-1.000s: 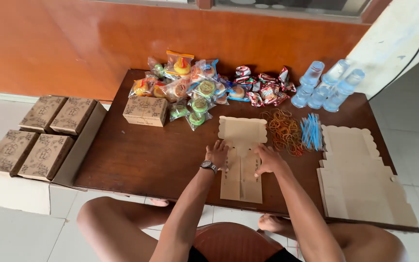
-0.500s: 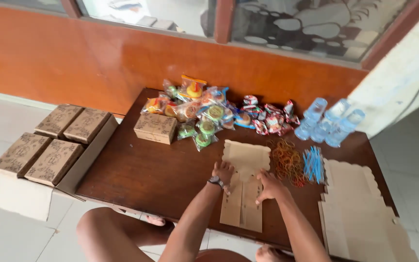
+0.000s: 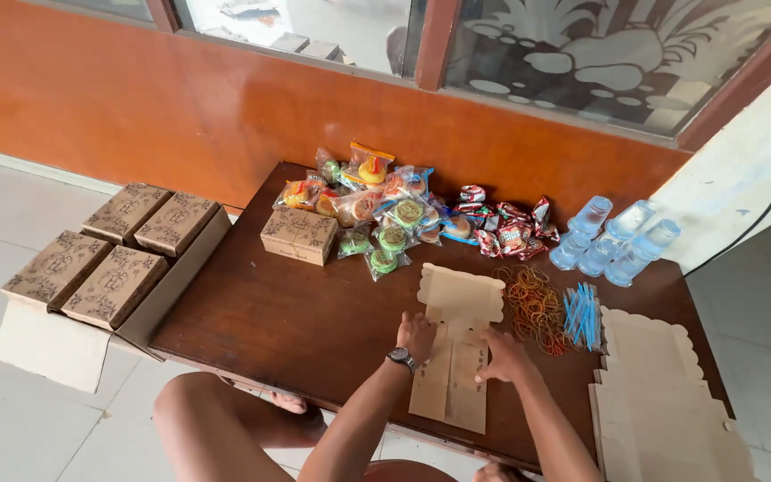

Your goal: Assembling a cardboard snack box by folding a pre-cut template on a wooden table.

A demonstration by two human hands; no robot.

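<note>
On the floor at far left, four closed boxes point(image 3: 109, 250) are seen in a carton, while at table centre a flat box blank point(image 3: 453, 348) is pressed down by the left hand point(image 3: 417, 336) and right hand point(image 3: 503, 355), fingers spread flat and holding nothing, the folding step seemingly underway, with rubber bands point(image 3: 533, 306) just right.
</note>
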